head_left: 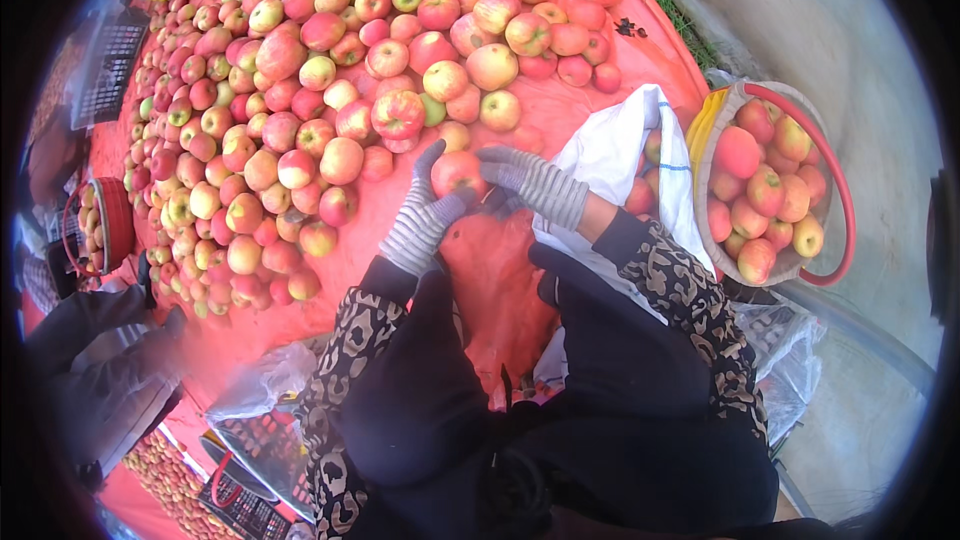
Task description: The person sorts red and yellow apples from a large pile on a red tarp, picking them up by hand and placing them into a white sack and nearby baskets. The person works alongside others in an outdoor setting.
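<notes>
Between my two gloved hands, in front of my knees, is a red and yellow apple (459,173). My left hand (424,216), in a grey striped glove, closes round its left and lower side. My right hand (532,183), gloved the same way, has its fingers against the apple's right side. Just beyond my hands spreads a large heap of red, yellow and green apples (300,120) on a red sheet (600,60). Close to my right forearm, a white sack (610,145) with a blue stripe stands with several apples inside.
A basket (838,175) with a red handle, full of apples, stands at the right. Another red basket (116,225) holds apples at the far left, near a person's legs (90,340). A dark crate (108,70) lies at the upper left. Clear plastic bags (265,380) lie beside me.
</notes>
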{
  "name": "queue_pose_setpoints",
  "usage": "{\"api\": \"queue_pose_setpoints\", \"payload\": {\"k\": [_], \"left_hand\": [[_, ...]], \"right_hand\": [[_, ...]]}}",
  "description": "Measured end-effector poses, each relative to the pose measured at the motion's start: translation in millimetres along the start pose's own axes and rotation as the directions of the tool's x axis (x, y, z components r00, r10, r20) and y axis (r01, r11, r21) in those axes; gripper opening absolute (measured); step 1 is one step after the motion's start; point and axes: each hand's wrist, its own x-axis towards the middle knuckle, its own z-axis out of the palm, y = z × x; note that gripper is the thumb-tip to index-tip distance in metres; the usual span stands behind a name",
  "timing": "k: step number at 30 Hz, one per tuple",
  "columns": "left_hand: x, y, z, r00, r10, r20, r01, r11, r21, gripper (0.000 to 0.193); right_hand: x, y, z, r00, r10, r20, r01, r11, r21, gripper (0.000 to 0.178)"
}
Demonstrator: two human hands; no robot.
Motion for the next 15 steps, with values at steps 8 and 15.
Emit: {"api": "queue_pose_setpoints", "payload": {"k": [8,15], "left_hand": [[-3.3,-6.2,-9.5,0.996,0.045,0.073,-0.036,0.992,-0.121,0.078],[1.7,-1.2,-7.3,0.995,-0.101,0.02,0.097,0.861,-0.499,0.07]], "right_hand": [[2.5,-5.5,1.5,0.999,0.031,0.015,-0.03,0.999,-0.022,0.049],[0.4,-1.0,7.4,0.999,-0.014,-0.032,0.011,0.995,-0.099,0.052]]}}
